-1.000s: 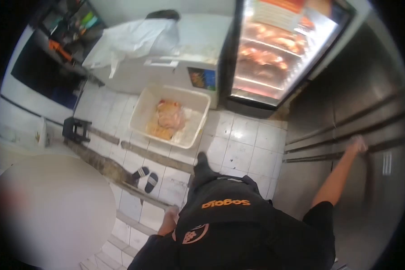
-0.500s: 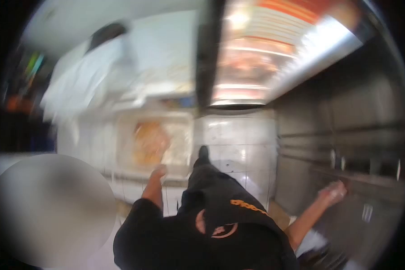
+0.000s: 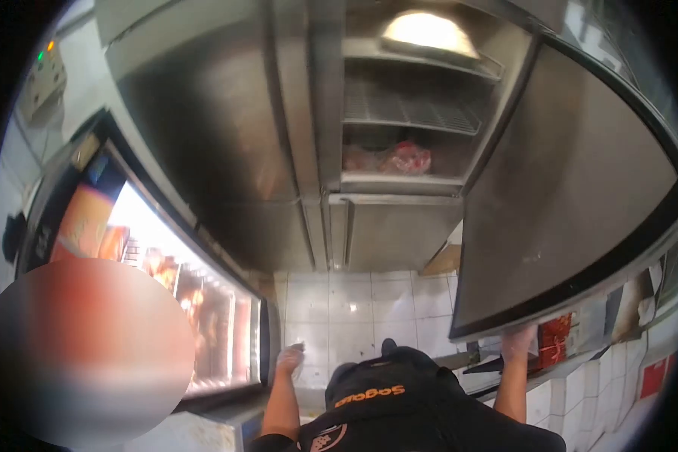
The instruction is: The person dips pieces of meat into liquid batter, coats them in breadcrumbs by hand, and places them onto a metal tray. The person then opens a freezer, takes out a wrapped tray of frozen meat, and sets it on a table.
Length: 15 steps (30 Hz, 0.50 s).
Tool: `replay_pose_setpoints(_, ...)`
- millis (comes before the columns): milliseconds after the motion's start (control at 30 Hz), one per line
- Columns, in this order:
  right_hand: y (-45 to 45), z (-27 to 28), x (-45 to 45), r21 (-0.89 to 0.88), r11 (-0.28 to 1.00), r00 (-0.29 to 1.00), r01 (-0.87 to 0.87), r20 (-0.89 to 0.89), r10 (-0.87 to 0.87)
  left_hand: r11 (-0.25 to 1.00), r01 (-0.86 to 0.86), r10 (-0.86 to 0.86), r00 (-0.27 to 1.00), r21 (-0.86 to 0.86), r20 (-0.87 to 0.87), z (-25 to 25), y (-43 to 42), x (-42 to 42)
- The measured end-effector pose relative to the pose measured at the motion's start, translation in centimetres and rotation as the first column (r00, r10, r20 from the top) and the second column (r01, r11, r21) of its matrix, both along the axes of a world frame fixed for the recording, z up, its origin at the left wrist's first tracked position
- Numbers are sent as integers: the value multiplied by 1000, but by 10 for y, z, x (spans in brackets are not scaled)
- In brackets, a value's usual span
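A tall steel refrigerator [image 3: 399, 233] stands ahead with its upper right door [image 3: 565, 181] swung wide to the right. My right hand [image 3: 518, 344], in a clear glove, grips the bottom edge of that door, its fingertips hidden behind it. Inside, a plastic bag with something red and pink [image 3: 407, 158] lies on the lowest visible level, below two wire shelves [image 3: 414, 113]. A bright metal tray or pan [image 3: 429, 34] rests on the upper shelf. My left hand [image 3: 290, 360], also in a clear glove, hangs low over the tiles, loosely open, with nothing visible in it.
On the left is a lit glass display fridge [image 3: 260, 331] with meat inside. A closed steel door [image 3: 211, 113] is beside the open compartment. White floor tiles [image 3: 354, 309] lie between the two fridges. Red packages [image 3: 554, 339] show beyond the open door at the lower right.
The view has turned right from the tub and display fridge to the steel refrigerator. Its upper door is now open, with my right hand on its edge. My left hand hangs over different floor.
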State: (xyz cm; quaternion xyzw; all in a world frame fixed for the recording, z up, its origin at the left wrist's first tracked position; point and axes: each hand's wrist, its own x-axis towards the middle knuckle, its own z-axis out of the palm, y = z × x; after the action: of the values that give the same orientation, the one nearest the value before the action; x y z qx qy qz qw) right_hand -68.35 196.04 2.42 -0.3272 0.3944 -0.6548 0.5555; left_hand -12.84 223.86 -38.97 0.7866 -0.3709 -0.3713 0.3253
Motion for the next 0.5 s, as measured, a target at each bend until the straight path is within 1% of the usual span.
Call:
replay_pose_setpoints(33, 1, 0, -17, 20, 999, 998, 34, 58, -35, 976, -16, -25, 983, -219, -183, 41, -33, -8)
replay_pose_setpoints(67, -8, -13, -42, -5, 999, 999, 42, 27, -42, 966, 34, -83, 980, -256, -182, 61, -76, -13)
replay_pose_setpoints(100, -7, -3, -45, 16, 993, 991, 120, 51, -120, 956, 206, -220, 974, -209, -50, 72, -125, -12)
replay_pose_setpoints(133, -18, -23, -77, -96, 988, 991, 121, -53, -127, 948, 235, -248, 968, -213, -35, 97, -168, -19)
replay_pose_setpoints(167, -10, 4, -65, 82, 959, 960, 270, 56, -274, 941, 261, -271, 962, -217, -19, 129, -207, -28)
replay_pose_setpoints(200, -13, 9, -62, 190, 866, 872, 463, 79, -484, 920, 277, -298, 954, -278, -39, 149, -243, -32)
replay_pose_setpoints(233, -4, -2, -76, 51, 903, 904, 427, -33, -426, 895, 287, -324, 944, -342, -56, 171, -282, -36)
replay_pose_setpoints(267, -5, -11, -84, 7, 890, 886, 456, -103, -453, 919, 225, -297, 935, -323, -193, 249, -313, -51)
replay_pose_setpoints(300, -9, -27, -78, 23, 882, 872, 470, -170, -460, 940, 166, -263, 908, -297, -326, 324, -336, -63)
replay_pose_setpoints(333, -18, -50, -66, 93, 892, 877, 442, -254, -408, 866, 50, -318, 823, -497, -471, 327, -378, -52)
replay_pose_setpoints(367, -33, -76, -49, 167, 907, 885, 388, -343, -315, 756, -75, -430, 691, -650, -581, 330, -420, -42)
replay_pose_setpoints(400, -48, -104, -32, 275, 915, 884, 295, -443, -151, 752, 48, -353, 871, -657, -340, 418, -437, -50)
replay_pose_setpoints(433, -65, -133, -11, 395, 902, 825, 171, -558, 88, 773, 151, -242, 968, -616, -66, 509, -452, -60)
replay_pose_setpoints(467, -85, -153, 11, 504, 863, 636, 40, -679, 367, 731, 113, -246, 963, -673, -106, 559, -478, -55)
replay_pose_setpoints(500, -107, -160, 36, 532, 840, 225, -108, -810, 542, 708, 78, -119, 993, -702, -9, 590, -516, -43)
